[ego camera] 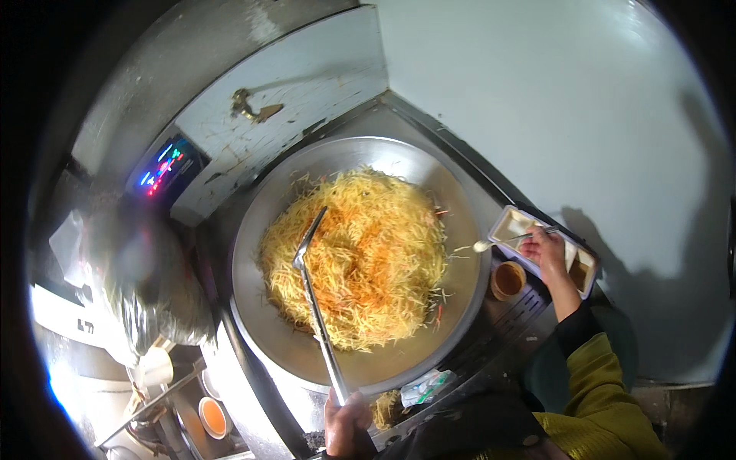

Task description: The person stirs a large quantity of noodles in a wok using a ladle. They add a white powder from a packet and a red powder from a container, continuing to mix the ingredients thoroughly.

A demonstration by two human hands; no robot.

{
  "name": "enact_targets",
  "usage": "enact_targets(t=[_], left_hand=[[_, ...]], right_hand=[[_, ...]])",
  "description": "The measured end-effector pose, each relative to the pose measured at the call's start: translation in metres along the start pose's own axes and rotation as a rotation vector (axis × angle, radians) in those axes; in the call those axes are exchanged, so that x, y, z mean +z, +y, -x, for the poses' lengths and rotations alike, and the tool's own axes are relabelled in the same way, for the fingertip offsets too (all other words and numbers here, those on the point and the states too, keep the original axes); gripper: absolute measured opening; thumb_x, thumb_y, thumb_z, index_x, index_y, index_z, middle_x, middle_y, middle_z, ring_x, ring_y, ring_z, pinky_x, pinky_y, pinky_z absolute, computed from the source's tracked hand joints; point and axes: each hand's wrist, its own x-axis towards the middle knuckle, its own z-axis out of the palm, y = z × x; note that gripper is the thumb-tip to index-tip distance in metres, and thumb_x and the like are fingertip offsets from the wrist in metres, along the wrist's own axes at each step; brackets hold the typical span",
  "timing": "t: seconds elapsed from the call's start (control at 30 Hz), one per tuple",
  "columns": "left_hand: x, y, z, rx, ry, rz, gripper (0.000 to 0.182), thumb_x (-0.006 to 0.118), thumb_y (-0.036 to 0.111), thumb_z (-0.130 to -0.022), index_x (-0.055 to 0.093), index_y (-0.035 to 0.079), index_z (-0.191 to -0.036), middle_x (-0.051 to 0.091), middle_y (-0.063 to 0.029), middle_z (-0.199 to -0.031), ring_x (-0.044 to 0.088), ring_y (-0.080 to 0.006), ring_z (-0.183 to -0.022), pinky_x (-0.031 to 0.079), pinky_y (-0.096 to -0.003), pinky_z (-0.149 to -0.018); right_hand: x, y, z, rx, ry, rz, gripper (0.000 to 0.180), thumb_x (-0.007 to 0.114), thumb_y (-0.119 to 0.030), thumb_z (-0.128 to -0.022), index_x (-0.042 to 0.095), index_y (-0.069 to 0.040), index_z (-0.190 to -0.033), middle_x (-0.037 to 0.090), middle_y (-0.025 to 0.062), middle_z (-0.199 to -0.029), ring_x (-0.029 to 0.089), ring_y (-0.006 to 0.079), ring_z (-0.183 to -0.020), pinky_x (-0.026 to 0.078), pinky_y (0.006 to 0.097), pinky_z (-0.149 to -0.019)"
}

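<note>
A wide metal wok [460, 259] stands before me, with a heap of yellow shredded food [397, 241], probably potato, stained orange-red in the middle. My left hand [346, 422] grips the handle of a long metal wok spatula [313, 299], whose head rests on the shreds. In my right hand [543, 251] is a small spoon [484, 246] with white seasoning in its bowl, near the wok's right rim. Below that hand lies a compartmented seasoning box [513, 223] with white contents and one brown filling. Beside the box sits a small tub of reddish-brown sauce or seasoning [509, 279].
A brass tap [244, 106] juts from the back panel. Left of it is a lit control panel [167, 167]. A filled plastic bag [149, 282] stands at the left, above a bowl of orange contents [213, 417]. A plastic packet [424, 388] and scouring pad [385, 409] lie by the wok's front.
</note>
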Motion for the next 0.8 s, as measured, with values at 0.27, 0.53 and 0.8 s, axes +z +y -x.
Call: enact_targets(t=[0.27, 0.53, 0.8], left_hand=[[-0.026, 0.004, -0.02, 0.002, 0.139, -0.02, 0.01, 0.049, 0.005, -0.086, 0.046, 0.008, -0.095, 0.037, 0.0035, -0.061, 0.033, -0.0058, -0.046, 0.03, -0.0197, -0.041], [-0.024, 0.004, -0.024, -0.001, 0.11, -0.029, 0.009, 0.051, 0.005, -0.085, 0.046, 0.009, -0.092, 0.036, 0.0054, -0.059, 0.033, -0.0049, -0.046, 0.029, -0.0186, -0.042], [0.023, 0.002, -0.008, 0.001, 0.029, -0.132, 0.014, 0.053, 0.009, -0.083, 0.042, 0.008, -0.093, 0.033, 0.0018, -0.056, 0.03, -0.0077, -0.039, 0.027, -0.0221, -0.036]], right_hand=[[0.191, 0.079, -0.022, 0.104, -0.214, -0.067, 0.02, 0.056, -0.02, -0.082, 0.059, -0.001, -0.085, 0.061, 0.012, -0.067, 0.062, 0.0198, -0.056, 0.053, 0.0306, -0.052], [0.163, 0.048, -0.032, -0.518, -0.395, 0.588, 0.024, 0.043, -0.015, -0.091, 0.058, 0.002, -0.089, 0.058, 0.0088, -0.066, 0.059, 0.0141, -0.056, 0.048, 0.0253, -0.052], [0.035, -0.028, -0.009, -0.514, -0.096, 0.127, 0.024, 0.047, -0.021, -0.093, 0.055, 0.001, -0.097, 0.059, 0.0067, -0.074, 0.059, 0.0116, -0.062, 0.049, 0.0233, -0.057]])
